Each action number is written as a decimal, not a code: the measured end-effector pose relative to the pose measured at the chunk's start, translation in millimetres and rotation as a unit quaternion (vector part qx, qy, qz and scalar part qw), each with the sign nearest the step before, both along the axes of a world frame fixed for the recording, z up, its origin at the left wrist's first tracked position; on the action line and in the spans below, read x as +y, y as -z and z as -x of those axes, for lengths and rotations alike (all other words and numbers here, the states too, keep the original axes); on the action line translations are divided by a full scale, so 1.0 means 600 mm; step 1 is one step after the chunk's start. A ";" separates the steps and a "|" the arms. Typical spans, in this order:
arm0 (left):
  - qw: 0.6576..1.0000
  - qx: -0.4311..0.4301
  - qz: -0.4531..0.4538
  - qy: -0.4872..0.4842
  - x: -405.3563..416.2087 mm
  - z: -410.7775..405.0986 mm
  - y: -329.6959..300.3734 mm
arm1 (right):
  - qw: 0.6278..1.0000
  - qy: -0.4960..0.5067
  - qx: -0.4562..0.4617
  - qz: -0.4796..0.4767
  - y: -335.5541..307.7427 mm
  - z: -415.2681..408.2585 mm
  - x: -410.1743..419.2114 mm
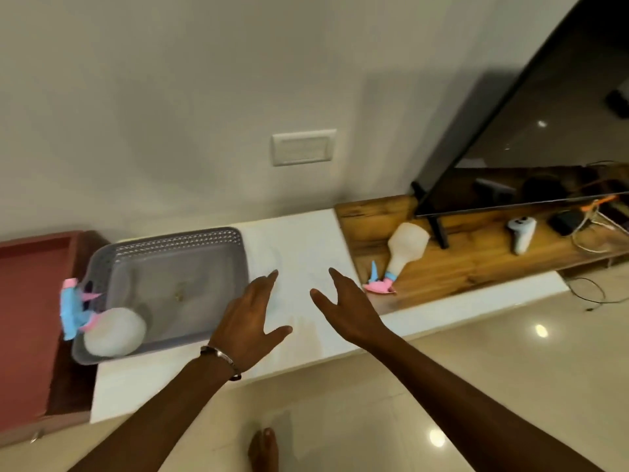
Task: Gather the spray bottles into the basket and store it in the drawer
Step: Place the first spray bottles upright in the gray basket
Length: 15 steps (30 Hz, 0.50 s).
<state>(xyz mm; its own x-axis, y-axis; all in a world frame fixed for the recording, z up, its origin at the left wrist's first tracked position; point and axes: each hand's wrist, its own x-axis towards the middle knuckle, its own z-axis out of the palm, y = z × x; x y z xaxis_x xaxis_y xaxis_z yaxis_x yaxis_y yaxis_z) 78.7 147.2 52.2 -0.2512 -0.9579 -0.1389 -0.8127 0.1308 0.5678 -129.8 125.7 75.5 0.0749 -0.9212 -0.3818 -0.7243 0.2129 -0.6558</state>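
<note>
Single head-worn wide-angle view, looking forward and steeply down from close above the low white table [299, 240], facing the wall [170, 97] behind it.

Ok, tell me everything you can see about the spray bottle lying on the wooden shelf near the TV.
The spray bottle lies on its side on the wooden shelf, by the TV's black stand leg. Its body looks like frosted white, translucent plastic, broad at the base and narrowing to a neck. The pink and blue trigger head points toward the shelf's front edge. Neither hand touches it; the right hand hovers open over the white counter beside it.
</note>
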 end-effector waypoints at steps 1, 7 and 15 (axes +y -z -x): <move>1.000 -0.005 -0.004 0.017 -0.025 0.026 0.006 | 1.000 0.011 0.005 0.002 0.001 0.024 -0.012; 0.993 -0.009 -0.020 0.113 -0.180 0.164 0.030 | 0.994 0.081 0.068 0.010 0.020 0.145 -0.092; 0.979 -0.026 -0.018 0.200 -0.330 0.327 0.074 | 0.978 0.135 0.155 0.036 0.080 0.272 -0.189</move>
<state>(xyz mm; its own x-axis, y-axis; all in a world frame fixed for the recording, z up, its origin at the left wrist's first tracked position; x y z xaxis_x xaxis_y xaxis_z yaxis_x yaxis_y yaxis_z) -117.7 -50.8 7.8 -0.5966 -0.7788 -0.1937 -0.7284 0.4241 0.5382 -292.9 12.5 27.7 -0.2832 -0.9166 -0.2821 -0.8147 0.3851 -0.4335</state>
